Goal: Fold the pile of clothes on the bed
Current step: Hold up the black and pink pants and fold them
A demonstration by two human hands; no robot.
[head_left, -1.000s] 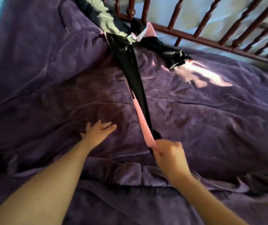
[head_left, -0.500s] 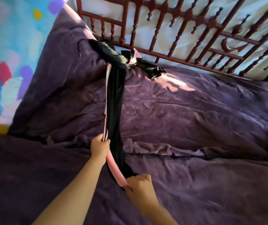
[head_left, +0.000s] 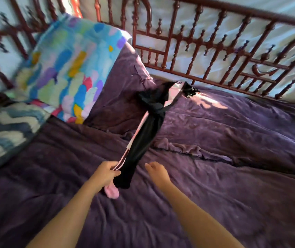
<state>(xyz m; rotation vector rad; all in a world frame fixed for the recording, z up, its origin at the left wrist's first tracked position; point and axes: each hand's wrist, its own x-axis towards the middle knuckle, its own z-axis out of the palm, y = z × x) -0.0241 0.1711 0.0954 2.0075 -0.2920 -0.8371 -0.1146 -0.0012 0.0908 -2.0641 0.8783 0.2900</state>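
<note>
A long black garment with pink stripes (head_left: 144, 138) stretches across the purple bedspread (head_left: 232, 140), from a bunched heap near the rail down toward me. My left hand (head_left: 105, 171) grips its pink-striped edge near the lower end, and a pink cuff hangs just below that hand. My right hand (head_left: 156, 171) hovers to the right of the garment with fingers relaxed, holding nothing.
A dark red wooden bed rail (head_left: 214, 56) runs along the far side. A bright multicoloured pillow (head_left: 68, 68) leans at the back left, with a blue-and-white zigzag pillow (head_left: 3, 129) in front of it. A ridge of bunched bedspread (head_left: 187, 149) lies right of the garment.
My right hand has let go of the garment's lower end and moved to the right. My left hand still grips the striped edge, and the garment has been drawn further toward me.
</note>
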